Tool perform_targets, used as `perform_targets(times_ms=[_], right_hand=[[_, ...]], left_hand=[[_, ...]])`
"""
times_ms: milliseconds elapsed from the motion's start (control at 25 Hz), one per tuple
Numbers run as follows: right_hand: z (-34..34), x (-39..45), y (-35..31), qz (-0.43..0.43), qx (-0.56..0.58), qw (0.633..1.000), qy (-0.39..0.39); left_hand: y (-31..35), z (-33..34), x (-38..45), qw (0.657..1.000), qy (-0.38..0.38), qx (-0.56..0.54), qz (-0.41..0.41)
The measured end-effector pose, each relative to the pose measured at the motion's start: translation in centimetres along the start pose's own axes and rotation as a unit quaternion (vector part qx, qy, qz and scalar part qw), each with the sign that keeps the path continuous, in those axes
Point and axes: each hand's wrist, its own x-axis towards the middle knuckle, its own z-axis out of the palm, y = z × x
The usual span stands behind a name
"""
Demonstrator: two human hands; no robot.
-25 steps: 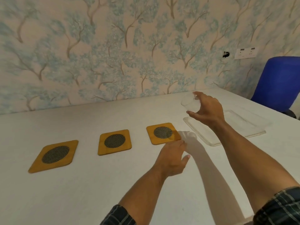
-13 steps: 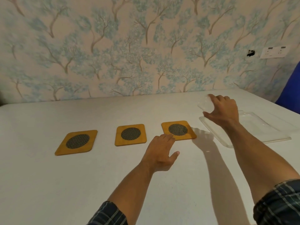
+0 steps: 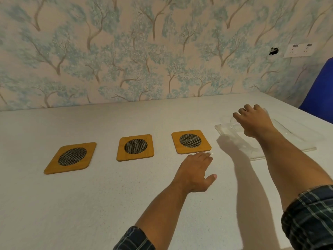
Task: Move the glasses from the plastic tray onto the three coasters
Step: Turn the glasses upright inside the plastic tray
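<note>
Three yellow wooden coasters with dark mesh centres lie in a row on the white table: left (image 3: 72,157), middle (image 3: 135,147), right (image 3: 191,141). None of them carries anything. To their right lies a clear plastic tray (image 3: 297,134). My right hand (image 3: 254,121) reaches over the tray's left part, its fingers curled down around the top of a clear glass (image 3: 233,122), which is mostly hidden under the palm. I cannot tell whether the glass touches the tray. My left hand (image 3: 195,171) rests palm down on the table, fingertips just short of the right coaster's front edge.
The white table (image 3: 90,204) runs up to a wallpapered wall at the back. A blue chair (image 3: 319,98) stands beyond the table's right corner. A wall socket (image 3: 299,49) sits above it.
My right hand has come down with the glass from above the tray to tray level. The left hand stayed by the right coaster. The view has shifted left.
</note>
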Motion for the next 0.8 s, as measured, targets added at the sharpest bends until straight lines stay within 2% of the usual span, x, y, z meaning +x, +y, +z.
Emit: perform_targets(times_ms=[240,440,600,800], right_hand=[[1.2,1.2,0.0,-0.083,-0.092,0.992,0.0],[2.0,1.8,-0.2,-0.141,-0.113,0.984,-0.002],[2.8,2.3,-1.0,-0.17,-0.11,0.979,-0.004],[4.1,3.2,-0.9,-0.173,-0.079,0.982,0.007]], left_hand=[[-0.7,0.3,1.1,0.998,-0.062,0.016,0.019],[-0.7,0.4,1.9,0.996,-0.08,0.017,0.031],[0.1,0.6,2.5,0.998,-0.051,0.025,0.018],[2.7,1.6,4.3,0.995,-0.002,0.096,-0.034]])
